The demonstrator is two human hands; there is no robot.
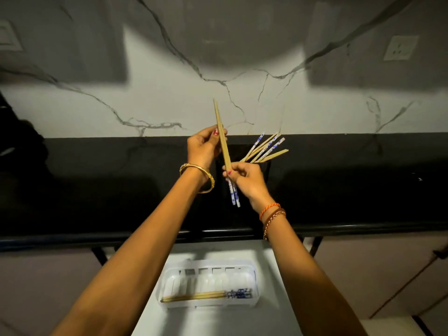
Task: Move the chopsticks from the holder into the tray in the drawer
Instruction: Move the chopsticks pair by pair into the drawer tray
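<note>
Above the black holder (pixel 244 163) on the dark counter, the left hand (pixel 204 147) and right hand (pixel 247 178) both pinch one chopstick pair (pixel 223 141), mid-transfer, which likely next needs lowering into the white tray (pixel 211 284) in the drawer below.

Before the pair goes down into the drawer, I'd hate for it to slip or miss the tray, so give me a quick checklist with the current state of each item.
1. Held chopsticks gripped by both hands, left hand and right hand: ok.
2. The held pair aligned side by side: ok.
3. Drawer open with the tray in sight: ok.
4. Room in the tray beside the chopsticks in tray: ok.
5. Chopsticks in holder all moved: not ok, several remain.
6. Holder steady on the counter: cannot tell.
</note>
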